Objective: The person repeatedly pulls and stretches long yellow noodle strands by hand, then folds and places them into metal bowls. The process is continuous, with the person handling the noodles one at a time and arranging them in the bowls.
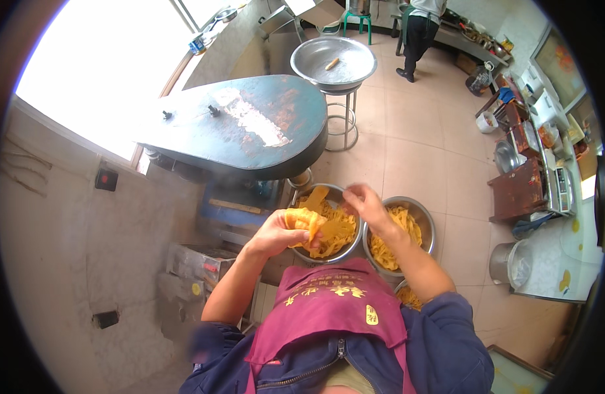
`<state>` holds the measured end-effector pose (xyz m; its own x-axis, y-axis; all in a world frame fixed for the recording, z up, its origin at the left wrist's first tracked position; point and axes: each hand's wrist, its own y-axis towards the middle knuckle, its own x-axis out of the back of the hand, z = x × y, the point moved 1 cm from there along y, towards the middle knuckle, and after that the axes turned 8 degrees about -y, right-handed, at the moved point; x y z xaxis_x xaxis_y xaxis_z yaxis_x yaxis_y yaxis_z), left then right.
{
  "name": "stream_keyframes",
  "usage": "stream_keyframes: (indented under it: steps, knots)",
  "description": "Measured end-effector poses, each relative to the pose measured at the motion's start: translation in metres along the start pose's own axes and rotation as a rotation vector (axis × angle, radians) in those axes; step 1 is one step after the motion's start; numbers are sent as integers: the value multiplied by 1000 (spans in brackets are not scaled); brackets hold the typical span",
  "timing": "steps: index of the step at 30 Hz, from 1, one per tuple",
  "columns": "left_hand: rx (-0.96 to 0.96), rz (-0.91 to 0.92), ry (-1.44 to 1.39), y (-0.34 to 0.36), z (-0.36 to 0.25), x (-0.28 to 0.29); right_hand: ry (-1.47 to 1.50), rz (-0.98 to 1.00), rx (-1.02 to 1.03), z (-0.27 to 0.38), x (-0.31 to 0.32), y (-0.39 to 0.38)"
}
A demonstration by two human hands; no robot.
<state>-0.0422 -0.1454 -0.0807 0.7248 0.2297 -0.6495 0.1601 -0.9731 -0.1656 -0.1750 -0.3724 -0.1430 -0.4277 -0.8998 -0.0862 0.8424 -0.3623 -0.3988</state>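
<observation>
**A:** Head view first: what are your hands doing?

**B:** My left hand (276,231) is raised in front of my chest, forearm coming up from the lower edge, elbow bent, fingers curled shut around a folded yellow sheet (302,220). The sheet hangs off my fingers over the near rim of the left steel bowl (352,244).

**A:** And the other?

**B:** My right hand (369,205) reaches forward, wrist bent down, fingertips pinched together above the gap between the two bowls. Whether anything sits in that pinch I cannot tell; it is too small to make out.

**A:** What lies under them?

**B:** The left bowl holds a heap of yellow strips (335,226), one strip standing up at its far rim. The right steel bowl (426,226) touches it and holds more of the same.

**A:** Anything beyond?

**B:** The dark blue machine cover (250,125) sits just past the bowls. Further off, a wide metal basin (315,60) rests on a stool, and a person (421,29) stands at a far worktop (460,39).
</observation>
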Motion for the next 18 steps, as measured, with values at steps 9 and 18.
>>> stream_keyframes:
  steps: [9,18]
  knots:
    - [-74,-192,568,28,25,-12,49,383,256,21,-38,-63]
    - [187,-198,100,-5,-8,26,-290,346,-5,61,35,-60]
